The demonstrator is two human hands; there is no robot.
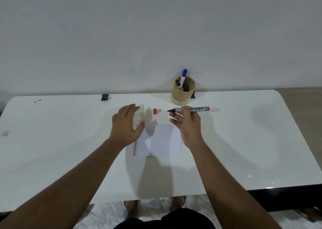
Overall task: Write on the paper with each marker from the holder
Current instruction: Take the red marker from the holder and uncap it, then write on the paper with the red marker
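Observation:
A white sheet of paper (161, 139) lies on the white table (69, 141) in front of me. My right hand (188, 124) grips an uncapped permanent marker (196, 109) with a red end, held level, its dark tip pointing left above the table beyond the paper. Its red cap (154, 111) lies on the table to the left of the tip. My left hand (127, 122) hovers with fingers spread over the paper's far left corner, holding nothing. A wooden holder (183, 93) at the table's back edge contains a blue-capped marker (183, 78) and a black marker (178, 83).
A small black object (105, 96) sits at the table's far edge to the left, with a few dark specks (37, 101) further left. A small pale scrap (4, 133) lies by the left edge. A plain wall rises behind the table. My feet show below the near edge.

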